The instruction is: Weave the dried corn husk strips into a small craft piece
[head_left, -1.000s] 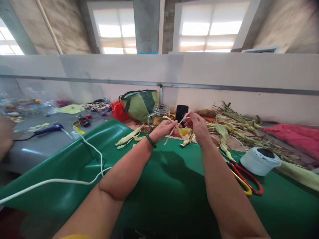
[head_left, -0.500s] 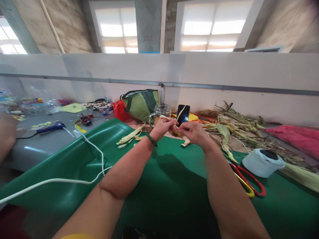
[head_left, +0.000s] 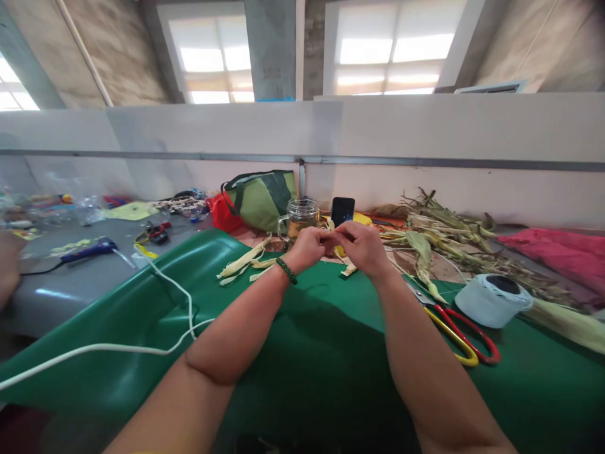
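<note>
My left hand (head_left: 309, 248), with a green beaded bracelet (head_left: 286, 270) at its wrist, meets my right hand (head_left: 363, 244) above the far part of the green mat (head_left: 321, 366). The fingers of both hands are pinched together on a thin strip of pale corn husk (head_left: 331, 224); only a short piece shows above them. A glass mug (head_left: 302, 217) with a handle stands just behind my left hand. More corn husk (head_left: 246, 260) lies left of my hands, and a small piece (head_left: 349, 270) rests below my right hand.
Scissors (head_left: 466, 337) with red and yellow handles lie by a spool of pale cord (head_left: 491, 302) at the right. Behind are a phone (head_left: 343, 210), a green bag (head_left: 265, 200) and dried stalks (head_left: 449, 233). A white cable (head_left: 118, 347) crosses the left. Someone's blurred hand (head_left: 8, 265) shows far left.
My hands have come closer together, and my right hand has turned inward over the fingertips. The long husk strip that stood up before the phone is now mostly hidden. The view has shifted slightly.
</note>
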Available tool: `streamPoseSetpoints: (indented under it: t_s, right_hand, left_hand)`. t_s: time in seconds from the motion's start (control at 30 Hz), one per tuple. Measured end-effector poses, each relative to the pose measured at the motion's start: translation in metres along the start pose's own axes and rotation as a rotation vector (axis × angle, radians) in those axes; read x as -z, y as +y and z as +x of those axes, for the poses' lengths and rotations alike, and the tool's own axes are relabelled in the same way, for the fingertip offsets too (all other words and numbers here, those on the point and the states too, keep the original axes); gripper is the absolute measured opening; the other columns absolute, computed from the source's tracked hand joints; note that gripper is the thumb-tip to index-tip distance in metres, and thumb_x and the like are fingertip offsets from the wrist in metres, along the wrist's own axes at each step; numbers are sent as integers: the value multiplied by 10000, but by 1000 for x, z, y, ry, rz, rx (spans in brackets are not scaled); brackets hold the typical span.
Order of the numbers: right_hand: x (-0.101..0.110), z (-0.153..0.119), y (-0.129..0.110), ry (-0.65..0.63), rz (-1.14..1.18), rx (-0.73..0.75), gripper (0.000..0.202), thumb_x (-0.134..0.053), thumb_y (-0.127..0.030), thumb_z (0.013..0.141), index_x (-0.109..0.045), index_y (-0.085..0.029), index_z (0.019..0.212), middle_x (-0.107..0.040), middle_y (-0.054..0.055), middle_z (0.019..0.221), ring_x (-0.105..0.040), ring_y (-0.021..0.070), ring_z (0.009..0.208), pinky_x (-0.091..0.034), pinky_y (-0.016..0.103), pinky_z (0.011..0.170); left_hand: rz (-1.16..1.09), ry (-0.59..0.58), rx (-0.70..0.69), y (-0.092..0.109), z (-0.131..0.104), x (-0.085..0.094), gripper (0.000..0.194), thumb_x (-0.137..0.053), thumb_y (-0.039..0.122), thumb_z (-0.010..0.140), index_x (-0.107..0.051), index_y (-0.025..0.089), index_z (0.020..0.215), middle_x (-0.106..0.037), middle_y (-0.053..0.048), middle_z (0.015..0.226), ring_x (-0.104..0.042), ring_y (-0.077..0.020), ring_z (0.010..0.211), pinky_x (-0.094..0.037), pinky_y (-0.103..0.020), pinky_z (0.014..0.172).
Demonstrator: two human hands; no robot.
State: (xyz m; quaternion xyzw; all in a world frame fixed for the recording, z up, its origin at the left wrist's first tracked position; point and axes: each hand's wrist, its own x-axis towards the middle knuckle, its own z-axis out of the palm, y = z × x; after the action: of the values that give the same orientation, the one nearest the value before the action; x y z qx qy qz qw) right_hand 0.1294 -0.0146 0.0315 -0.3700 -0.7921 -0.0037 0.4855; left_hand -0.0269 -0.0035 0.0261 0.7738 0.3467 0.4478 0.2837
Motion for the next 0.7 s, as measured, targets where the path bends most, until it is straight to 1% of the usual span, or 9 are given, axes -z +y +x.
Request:
streamPoseSetpoints:
  t_s: [0.1, 0.2, 0.27, 0.33, 0.4, 0.47, 0.5, 0.57, 0.7]
  right_hand:
    - [-6, -3, -7, 26, -69, 79, 194, -525, -262, 848, -614, -197, 688, -654, 41, 699, -587, 158, 665, -404, 258, 627]
    - [-13, -5, -11, 27, -59, 100, 211, -520, -292, 860, -605, -198, 690, -650, 48, 716, -587, 159, 675, -410, 259, 630]
    - [-15, -4, -8, 52, -9, 40, 231, -514, -333, 869, -606, -199, 706, -643, 37, 701, -573, 150, 647, -411, 254, 617]
    - [-12, -2, -3, 111, 48, -62, 270, -493, -386, 882, -605, -196, 726, -620, 19, 650, -541, 138, 585, -398, 250, 583]
    - [-4, 1, 2, 177, 86, -163, 351, -460, -444, 896, -587, -192, 687, -575, 2, 571, -493, 125, 515, -372, 248, 543]
    - [4, 2, 2, 179, 103, -239, 447, -428, -495, 904, -563, -190, 606, -518, -8, 490, -454, 116, 463, -347, 249, 514]
    - [7, 2, 0, 145, 95, -263, 485, -420, -512, 904, -558, -189, 569, -496, -9, 459, -444, 114, 448, -335, 250, 505]
    - [9, 1, -5, 18, 21, -277, 506, -444, -524, 890, -587, -184, 544, -501, -1, 445, -459, 120, 451, -310, 254, 498]
    - [-3, 0, -18, -217, -291, -280, 347, -537, -427, 855, -698, -194, 654, -658, 48, 601, -560, 162, 561, -266, 272, 513]
  left_hand:
    - [83, 42, 5, -4, 0, -5, 239, -599, 190, 703, -564, 100, 484, -481, 37, 466, -425, -56, 506, -327, -167, 502]
    - [59, 75, 56, -8, 2, -8, 298, -621, 170, 670, -489, 103, 411, -407, 47, 413, -409, -53, 484, -300, -166, 480]
    - [-107, 16, 154, -9, 4, -7, 266, -677, 219, 666, -532, 106, 474, -463, 46, 435, -470, -70, 490, -363, -172, 503]
    - [-333, -29, 285, -8, 5, -5, 225, -725, 287, 673, -604, 109, 608, -578, 16, 518, -565, -104, 542, -452, -207, 567]
    - [-532, -20, 391, -6, 7, -2, 248, -722, 347, 716, -643, 114, 748, -667, -38, 639, -638, -135, 635, -505, -246, 642]
    - [-670, 10, 435, -4, 7, 1, 253, -687, 364, 770, -653, 122, 838, -701, -73, 729, -670, -148, 720, -518, -253, 687]
    - [-717, 20, 440, -4, 8, 2, 241, -672, 356, 791, -652, 125, 859, -705, -78, 754, -676, -146, 747, -517, -246, 696]
    - [-775, 49, 427, -4, 7, 2, 203, -666, 317, 803, -647, 126, 869, -704, -69, 768, -674, -127, 751, -507, -220, 696]
    - [-837, 94, 338, -2, 6, -3, 216, -730, 239, 737, -625, 114, 879, -711, -58, 821, -665, -108, 734, -494, -214, 710]
